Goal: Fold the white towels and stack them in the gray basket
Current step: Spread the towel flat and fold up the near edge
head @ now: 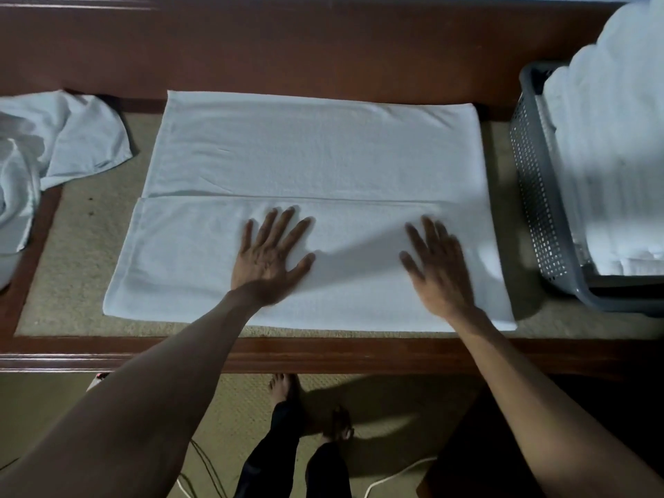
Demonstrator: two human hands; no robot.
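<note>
The person is wearing black, close-fitting long trousers point(267, 458), which are ending at the ankles. Below the hems the 2 bare feet point(285, 388) are showing. The left forearm point(143, 400) and the right forearm point(539, 400) are showing uncovered along their whole visible length. The left grip point(267, 258) is showing 5 bare fingers; the right grip point(436, 267) is looking blurred.

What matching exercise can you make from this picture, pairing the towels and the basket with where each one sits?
Things:
1. half-folded towel
2. crumpled towel
3. gray basket
4. folded towel stack

Places:
A. inside the basket
B. far left
C. in the middle
D. far right

Pairs: 1-C, 2-B, 3-D, 4-A
</note>
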